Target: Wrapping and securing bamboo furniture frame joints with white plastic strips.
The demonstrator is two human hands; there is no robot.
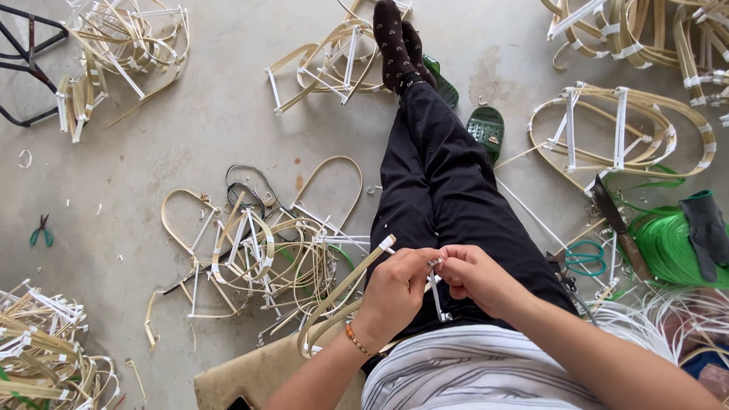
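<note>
I sit on a concrete floor with my legs in black trousers point(448, 182) stretched out. My left hand point(395, 292) grips a curved bamboo strip frame point(334, 304) bound with white tape, held over my lap. My right hand point(474, 277) pinches a white strip point(438, 292) at the frame's joint, fingertips meeting those of the left hand. An orange bead bracelet point(355, 340) circles my left wrist.
Piles of taped bamboo loop frames lie around: centre left point(258, 250), bottom left point(38, 349), top left point(114, 45), right point(623, 129). Green slippers point(486, 129) sit by my feet. Teal scissors point(585, 258), a knife point(619, 224), green strip coil point(672, 243), dark glove point(706, 224), small pliers point(40, 231).
</note>
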